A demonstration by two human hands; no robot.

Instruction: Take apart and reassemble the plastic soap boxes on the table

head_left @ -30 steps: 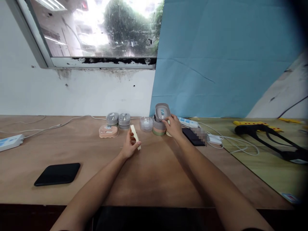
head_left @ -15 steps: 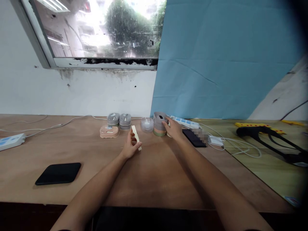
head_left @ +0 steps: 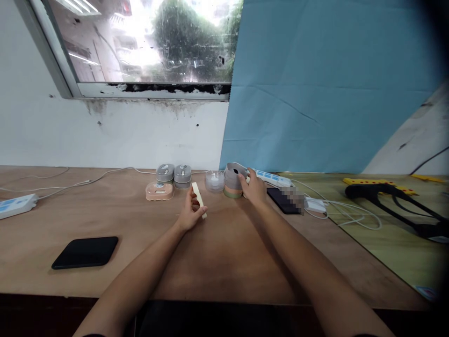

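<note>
A thin cream-coloured piece (head_left: 198, 196) stands on edge in my left hand (head_left: 191, 210), pinched between thumb and fingers. My right hand (head_left: 254, 188) is at the right side of a stack of grey pieces (head_left: 231, 178), its thumb and fingers closed on the rim of the top grey piece. Green and peach layers (head_left: 232, 193) show at the bottom of that stack. Just left of it sits a clear round container (head_left: 214, 180). Two grey lidded boxes (head_left: 183, 177) and a peach oval piece (head_left: 159, 191) stand farther left.
A black phone (head_left: 86, 252) lies at the front left. Behind my right hand are a white power strip (head_left: 273, 178), a dark flat device (head_left: 282, 201) and a white adapter (head_left: 315, 205) with loose cables. A black strap-like object (head_left: 382, 192) lies far right. The wall closes off the back.
The top grey piece has tilted and shifted slightly right under my right hand, whose index finger has lifted a little. My left hand keeps hold of the cream piece, almost still.
</note>
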